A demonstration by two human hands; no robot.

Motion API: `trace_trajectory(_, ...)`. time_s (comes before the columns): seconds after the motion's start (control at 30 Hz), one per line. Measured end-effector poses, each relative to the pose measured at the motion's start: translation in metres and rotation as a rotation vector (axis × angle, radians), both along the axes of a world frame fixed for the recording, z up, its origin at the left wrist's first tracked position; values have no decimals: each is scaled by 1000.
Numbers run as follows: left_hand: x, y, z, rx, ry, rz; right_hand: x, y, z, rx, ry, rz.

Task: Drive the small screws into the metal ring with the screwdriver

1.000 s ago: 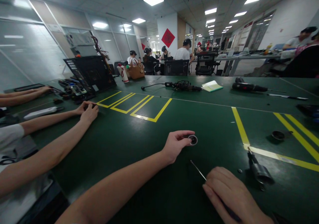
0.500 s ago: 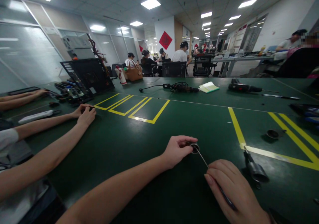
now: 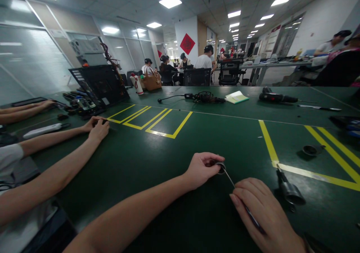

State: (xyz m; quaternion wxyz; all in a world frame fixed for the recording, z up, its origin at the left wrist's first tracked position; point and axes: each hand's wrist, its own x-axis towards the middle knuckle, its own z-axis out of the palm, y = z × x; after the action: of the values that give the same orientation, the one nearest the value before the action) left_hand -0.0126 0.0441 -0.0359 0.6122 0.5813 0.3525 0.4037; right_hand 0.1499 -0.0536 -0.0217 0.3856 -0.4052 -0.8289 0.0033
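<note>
My left hand [image 3: 201,170] pinches a small round metal ring [image 3: 221,167] between thumb and fingers, just above the green table [image 3: 157,163]. My right hand [image 3: 258,208] is wrapped round a thin screwdriver-like tool [image 3: 254,220] with a dark handle. The tool's slim metal shaft points up and left, its tip at the ring. To the right of my right hand lies a metal cup-shaped part [image 3: 291,193] with a narrow stem. Another small round metal part [image 3: 310,150] rests further back, beside the yellow tape [image 3: 332,153].
At the left, a co-worker's hands [image 3: 98,128] hold something small and dark. Behind stand a black equipment frame [image 3: 99,84] and a white bottle [image 3: 137,85]. Across the table lie a cabled tool [image 3: 204,97], a notepad [image 3: 236,97], a drill [image 3: 277,96] and a pen [image 3: 319,107].
The ring looks slightly more tilted in my left hand. The tool's tip stays at it, and my right hand has barely moved. The view has shifted a little.
</note>
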Motion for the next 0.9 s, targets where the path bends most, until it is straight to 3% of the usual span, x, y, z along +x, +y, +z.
trace_trajectory(0.47, -1, 8, -7, 34, -51, 82, 4, 0, -7, -54, 22, 58)
trace_trajectory(0.63, -13, 34, -9, 40, -17, 341, 3, 0, -5, -75, 9, 123)
trace_trajectory(0.9, -53, 86, -8, 67, -51, 675, 1, 4, -4, -104, -20, 163)
